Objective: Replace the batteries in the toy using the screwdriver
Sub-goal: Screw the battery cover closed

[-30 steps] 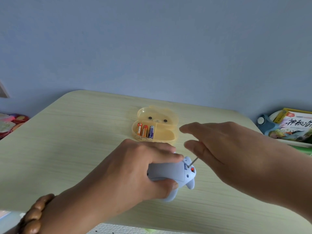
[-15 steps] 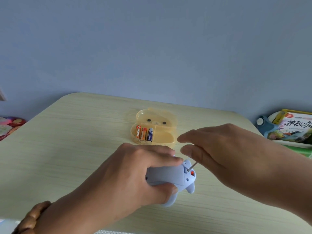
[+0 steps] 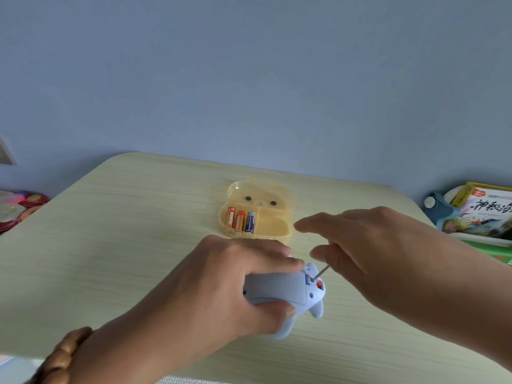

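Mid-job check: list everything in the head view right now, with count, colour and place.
toy: one, pale blue, near side of the table, held
screwdriver: one, silver shaft showing, tip at the toy's right end; handle hidden
batteries: three, two orange and one blue, left compartment of the case
case: one, translucent yellow, bear face on its open lid, middle of the table
table: one, pale wood grain
book: one, colourful cover, off the table at far right
bracelet: one, brown beads, left wrist
left-hand grip: one, holds the toy
right-hand grip: one, holds the screwdriver
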The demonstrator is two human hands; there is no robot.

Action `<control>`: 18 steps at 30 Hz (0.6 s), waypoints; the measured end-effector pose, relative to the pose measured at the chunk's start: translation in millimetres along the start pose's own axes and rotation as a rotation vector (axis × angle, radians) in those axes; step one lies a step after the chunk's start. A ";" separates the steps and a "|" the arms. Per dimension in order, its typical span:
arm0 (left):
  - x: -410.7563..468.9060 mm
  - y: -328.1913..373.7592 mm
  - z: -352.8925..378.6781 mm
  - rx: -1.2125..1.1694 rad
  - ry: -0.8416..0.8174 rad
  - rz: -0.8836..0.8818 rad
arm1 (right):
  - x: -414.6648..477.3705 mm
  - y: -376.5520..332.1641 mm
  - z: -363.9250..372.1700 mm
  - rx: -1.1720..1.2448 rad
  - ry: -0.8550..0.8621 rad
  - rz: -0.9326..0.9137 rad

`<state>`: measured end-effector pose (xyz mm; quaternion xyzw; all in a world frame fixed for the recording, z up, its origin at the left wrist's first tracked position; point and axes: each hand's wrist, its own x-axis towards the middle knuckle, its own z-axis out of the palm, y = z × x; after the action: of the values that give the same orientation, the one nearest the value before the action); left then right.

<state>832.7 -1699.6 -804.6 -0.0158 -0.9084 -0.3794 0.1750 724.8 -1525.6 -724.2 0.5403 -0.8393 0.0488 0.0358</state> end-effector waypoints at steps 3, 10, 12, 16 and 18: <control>0.2 0.2 0.2 0.008 -0.010 0.011 | -2.0 4.0 -1.0 0.030 -0.065 -0.025; 0.3 0.7 -0.5 0.008 -0.013 0.000 | -3.7 1.1 2.1 0.022 -0.006 0.004; -0.1 1.3 -0.6 0.011 -0.010 -0.002 | -3.3 0.7 1.3 0.039 0.001 -0.002; 0.1 3.8 -0.5 0.020 -0.013 0.003 | -2.8 4.3 1.2 0.051 -0.033 -0.014; 0.4 5.1 -0.6 0.030 -0.011 0.010 | -3.1 4.4 0.6 0.058 -0.040 -0.024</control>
<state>833.3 -1696.4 -800.6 -0.0200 -0.9149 -0.3646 0.1719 722.1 -1521.1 -725.3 0.5520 -0.8315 0.0619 0.0041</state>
